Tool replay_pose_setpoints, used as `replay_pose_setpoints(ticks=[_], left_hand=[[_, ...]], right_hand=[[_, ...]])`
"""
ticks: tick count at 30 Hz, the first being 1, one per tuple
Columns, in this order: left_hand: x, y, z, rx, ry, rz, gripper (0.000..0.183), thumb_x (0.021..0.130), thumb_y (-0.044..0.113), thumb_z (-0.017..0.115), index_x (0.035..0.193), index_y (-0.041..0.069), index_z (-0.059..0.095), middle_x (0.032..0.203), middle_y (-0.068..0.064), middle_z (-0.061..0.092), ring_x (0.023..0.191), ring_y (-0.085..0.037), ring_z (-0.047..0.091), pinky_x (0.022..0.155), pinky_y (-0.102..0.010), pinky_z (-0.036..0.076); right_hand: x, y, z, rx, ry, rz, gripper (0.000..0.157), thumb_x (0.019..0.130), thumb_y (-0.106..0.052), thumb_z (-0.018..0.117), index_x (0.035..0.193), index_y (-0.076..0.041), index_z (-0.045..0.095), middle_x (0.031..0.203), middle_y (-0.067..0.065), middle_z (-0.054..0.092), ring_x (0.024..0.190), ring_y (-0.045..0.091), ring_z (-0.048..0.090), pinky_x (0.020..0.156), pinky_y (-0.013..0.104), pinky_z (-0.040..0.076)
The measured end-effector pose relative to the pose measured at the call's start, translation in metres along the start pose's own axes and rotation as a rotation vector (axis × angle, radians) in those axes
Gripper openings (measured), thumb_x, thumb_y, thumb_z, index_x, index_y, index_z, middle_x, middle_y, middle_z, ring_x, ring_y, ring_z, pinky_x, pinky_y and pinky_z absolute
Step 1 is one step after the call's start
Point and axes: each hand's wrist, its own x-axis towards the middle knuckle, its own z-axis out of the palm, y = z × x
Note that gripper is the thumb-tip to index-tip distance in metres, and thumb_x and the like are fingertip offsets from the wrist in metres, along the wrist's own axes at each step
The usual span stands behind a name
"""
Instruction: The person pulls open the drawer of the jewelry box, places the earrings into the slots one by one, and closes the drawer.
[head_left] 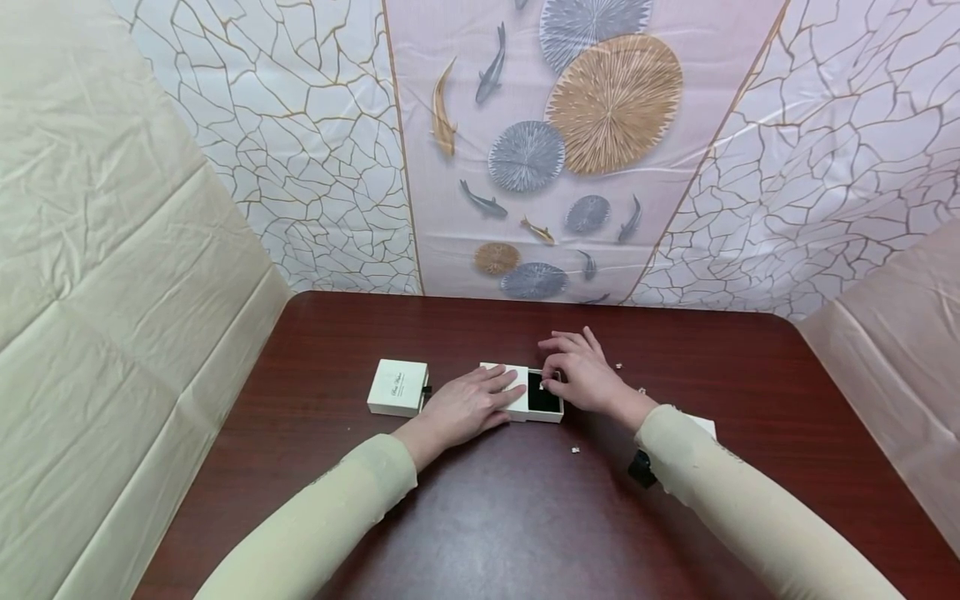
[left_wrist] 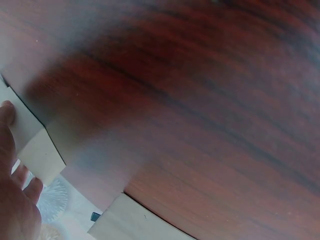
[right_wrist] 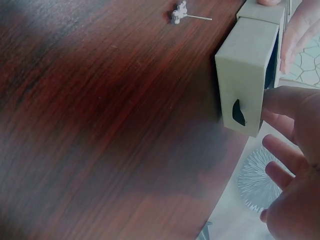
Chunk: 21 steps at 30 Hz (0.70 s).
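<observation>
A small white drawer-style jewelry box (head_left: 521, 407) is on the table, its inner tray (head_left: 562, 410) drawn out to the right, showing a black insert (head_left: 542, 400). My left hand (head_left: 468, 404) rests on the sleeve, fingers straight across the top and thumb along the near side. Over the insert, my right hand (head_left: 588, 377) pinches a tiny pale earring between thumb and index finger, mostly hidden by the fingertips; its other fingers are spread. In the right wrist view, the tray's front (right_wrist: 240, 107) shows a dark pull tab (right_wrist: 238, 113).
Another white box (head_left: 397, 385) with a dark ribbon tab stands at the left. A loose earring (right_wrist: 180, 12) lies in front of the tray; small pale pieces (head_left: 618, 365) lie behind the right hand. A white item (head_left: 705, 426) is partly hidden by the right sleeve.
</observation>
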Motion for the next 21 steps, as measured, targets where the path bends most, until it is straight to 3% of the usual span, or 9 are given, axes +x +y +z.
replay_pose_setpoints(ticks=[8, 21], left_hand=[[0.0000, -0.0004, 0.0014, 0.001, 0.004, 0.000, 0.050, 0.106, 0.039, 0.066, 0.151, 0.017, 0.063, 0.155, -0.011, 0.060, 0.145, -0.030, 0.056, 0.119, -0.044, 0.046], [0.0002, 0.0000, 0.0000, 0.008, 0.008, 0.006, 0.050, 0.106, 0.039, 0.067, 0.151, 0.017, 0.063, 0.154, -0.012, 0.060, 0.144, -0.030, 0.056, 0.119, -0.043, 0.046]], right_hand=[[-0.0007, -0.0041, -0.0009, -0.073, 0.036, -0.075, 0.018, 0.087, -0.006, 0.081, 0.080, -0.018, 0.071, 0.140, 0.018, 0.067, 0.145, 0.045, 0.048, 0.122, 0.078, 0.017], [0.0000, -0.0092, -0.0018, -0.103, 0.047, -0.092, 0.020, 0.087, -0.011, 0.087, 0.079, -0.018, 0.070, 0.139, 0.016, 0.068, 0.145, 0.043, 0.048, 0.123, 0.076, 0.017]])
